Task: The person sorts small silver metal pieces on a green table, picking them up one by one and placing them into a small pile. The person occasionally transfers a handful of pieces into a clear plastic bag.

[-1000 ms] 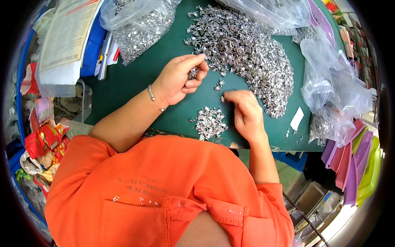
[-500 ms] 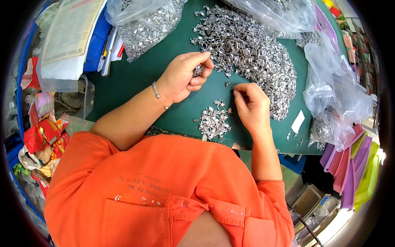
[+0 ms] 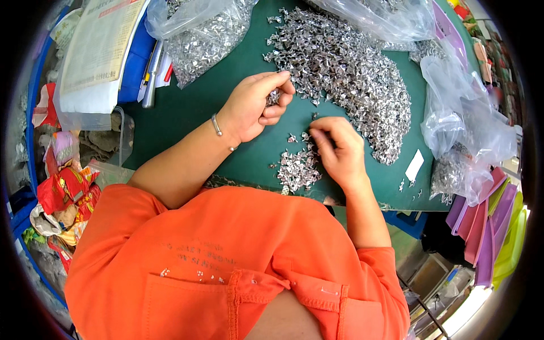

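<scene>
My left hand [image 3: 258, 105] is curled, palm up, around a clump of small silvery metal pieces [image 3: 273, 97]. To its right, my right hand [image 3: 340, 150] hangs low over the table with thumb and fingers drawn together; whether a piece sits between its fingertips is hidden. Just left of those fingertips lies a small pile of metal pieces [image 3: 298, 169], with a few strays at its upper edge. Beyond both hands spreads a big heap of the same pieces [image 3: 351, 73].
A green tabletop [image 3: 187, 113] carries everything. Clear bags of metal pieces [image 3: 209, 39] stand at the back, and another plastic bag [image 3: 464, 124] lies right. A blue holder [image 3: 131, 71] with papers and tools is at left. Colourful plastic bins [image 3: 481, 226] stand beyond the right edge.
My right hand has shifted slightly left, closer to the small pile. Extra pieces now lie by the pile's upper edge. My left hand keeps its place and its grip.
</scene>
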A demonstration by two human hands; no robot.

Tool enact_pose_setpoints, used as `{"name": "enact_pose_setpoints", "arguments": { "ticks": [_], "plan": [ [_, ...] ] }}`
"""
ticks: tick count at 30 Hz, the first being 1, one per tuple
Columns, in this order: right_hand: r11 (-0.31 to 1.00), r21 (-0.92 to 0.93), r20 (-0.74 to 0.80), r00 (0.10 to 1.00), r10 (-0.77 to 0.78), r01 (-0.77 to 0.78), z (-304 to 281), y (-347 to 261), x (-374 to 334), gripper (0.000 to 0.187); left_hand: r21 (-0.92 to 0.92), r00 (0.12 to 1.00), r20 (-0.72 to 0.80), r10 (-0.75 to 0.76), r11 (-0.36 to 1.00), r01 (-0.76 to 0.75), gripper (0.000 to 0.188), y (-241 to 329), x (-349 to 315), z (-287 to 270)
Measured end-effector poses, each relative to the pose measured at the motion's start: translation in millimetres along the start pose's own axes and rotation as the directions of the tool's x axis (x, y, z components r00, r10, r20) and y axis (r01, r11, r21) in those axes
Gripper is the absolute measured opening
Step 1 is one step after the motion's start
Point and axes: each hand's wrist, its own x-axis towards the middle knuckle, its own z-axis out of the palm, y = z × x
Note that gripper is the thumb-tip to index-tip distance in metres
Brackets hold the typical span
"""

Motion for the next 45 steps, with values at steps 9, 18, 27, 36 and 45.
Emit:
{"name": "enact_pose_setpoints", "arguments": {
  "ticks": [9,18,27,36,45],
  "plan": [
    [0.994,-0.05,0.03,0.995,-0.091,0.092,-7,1,-2,0.024,-0.018,1.0,0.011,0.0,1.0,0.0,0.028,-2,2,-2],
    [0.974,-0.127,0.04,0.982,-0.185,0.189,-9,14,4,0.019,-0.024,1.0,0.011,0.009,1.0,-0.009,0.029,-1,2,-3],
    [0.953,-0.161,0.076,0.966,-0.248,0.257,1,8,15,0.017,-0.033,1.0,-0.005,-0.002,0.999,0.001,0.029,0,1,-2],
    [1.0,0.02,-0.073,0.997,0.019,-0.017,-12,16,4,0.028,-0.05,0.999,-0.006,0.036,0.998,-0.036,0.031,1,2,-5],
    [0.945,0.282,0.313,0.915,-0.253,0.165,-8,-5,7,0.034,-0.064,0.998,-0.047,0.04,0.997,-0.043,0.031,0,3,-5]
  ]
}}
